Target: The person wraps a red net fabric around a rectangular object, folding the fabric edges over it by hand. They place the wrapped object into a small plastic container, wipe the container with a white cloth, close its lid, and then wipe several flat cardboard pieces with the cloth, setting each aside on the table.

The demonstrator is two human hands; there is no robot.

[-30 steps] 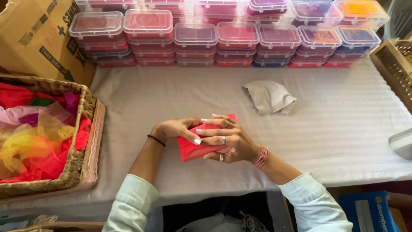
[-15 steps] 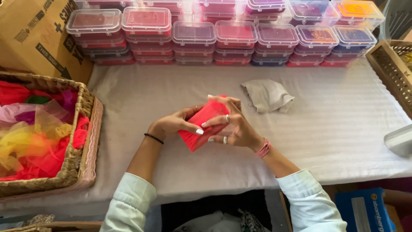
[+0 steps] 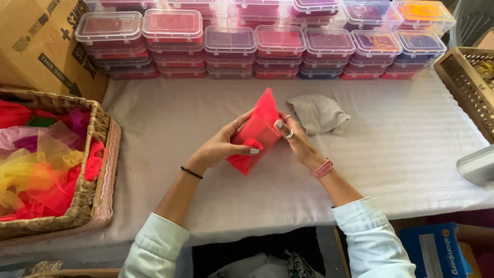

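Red mesh pouch (image 3: 256,133) upright between left hand (image 3: 222,146), right hand (image 3: 294,136).

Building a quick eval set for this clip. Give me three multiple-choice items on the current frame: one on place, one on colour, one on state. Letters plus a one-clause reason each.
1. Where does the crumpled grey cloth lie?
A. In the wicker basket
B. On the table, just right of the hands
C. On top of the stacked boxes

2. What colour is the fabric pouch in the hands?
A. Red
B. Blue
C. Green

3. How is the pouch held?
A. Lying flat, untouched
B. By the left hand alone
C. Lifted, gripped by both hands

Answers:
1 B: the grey cloth rests on the white table cover, apart from the wicker basket and the lidded plastic boxes.
2 A: the fabric pouch is red throughout.
3 C: the left hand and right hand each grip a side, and it stands tilted above the table.
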